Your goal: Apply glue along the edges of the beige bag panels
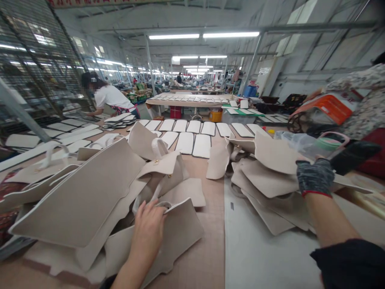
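My bare left hand (148,224) is closed at the top edge of a beige bag piece (182,235), beside a pale handle loop, in the left pile. Larger beige panels (81,196) lie to its left, and a piece with a handle and small gold fittings (164,164) sits just beyond. My right hand (315,176), in a dark grey glove with a red cuff, has its fingers wrapped over the edge of a beige panel (275,154) on the right pile. More beige panels (264,200) are stacked loosely beneath it.
White rounded panels (185,143) lie in rows across the brown table (207,192). A grey-white sheet (255,253) covers its near right part. A person in a white shirt (112,96) bends at the left; another in patterned clothing (365,98) is at the right.
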{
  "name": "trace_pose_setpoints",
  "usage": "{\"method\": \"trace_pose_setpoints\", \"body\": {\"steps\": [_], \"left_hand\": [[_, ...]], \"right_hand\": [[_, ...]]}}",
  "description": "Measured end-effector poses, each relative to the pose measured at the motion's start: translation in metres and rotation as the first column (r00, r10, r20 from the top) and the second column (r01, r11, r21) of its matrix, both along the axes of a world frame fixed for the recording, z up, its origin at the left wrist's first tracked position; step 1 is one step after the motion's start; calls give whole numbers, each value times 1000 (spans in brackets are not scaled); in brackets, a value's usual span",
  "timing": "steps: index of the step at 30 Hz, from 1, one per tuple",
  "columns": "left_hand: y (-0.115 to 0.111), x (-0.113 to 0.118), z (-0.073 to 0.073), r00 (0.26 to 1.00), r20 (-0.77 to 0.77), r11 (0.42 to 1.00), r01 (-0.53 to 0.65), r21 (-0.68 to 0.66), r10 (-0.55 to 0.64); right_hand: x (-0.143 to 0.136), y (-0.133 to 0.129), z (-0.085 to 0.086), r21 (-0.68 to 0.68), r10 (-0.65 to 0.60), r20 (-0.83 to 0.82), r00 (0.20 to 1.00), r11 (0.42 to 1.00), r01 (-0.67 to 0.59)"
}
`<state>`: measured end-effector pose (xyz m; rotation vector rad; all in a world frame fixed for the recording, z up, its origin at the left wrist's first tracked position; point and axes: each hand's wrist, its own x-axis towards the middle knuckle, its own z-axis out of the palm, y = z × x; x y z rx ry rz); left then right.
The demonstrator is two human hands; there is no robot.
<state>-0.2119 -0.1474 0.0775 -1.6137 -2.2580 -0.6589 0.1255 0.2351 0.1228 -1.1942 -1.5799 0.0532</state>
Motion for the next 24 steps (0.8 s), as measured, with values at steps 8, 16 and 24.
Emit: {"method": "trace_pose_setpoints", "body": {"steps": [8,16,24], "left_hand": [[35,68,50,818,528,940,325,-99,-228],[88,85,43,689,689,884,442,-153,-225],[117,137,88,516,318,267,768,-582,-795]], "right_hand": [[-44,-190,-26,-486,598,-582,550,287,-826],[-2,-246,-71,-406,229,-839,493,339,-849],[25,-269,-46,-556,497,-466,732,479,-679]]}}
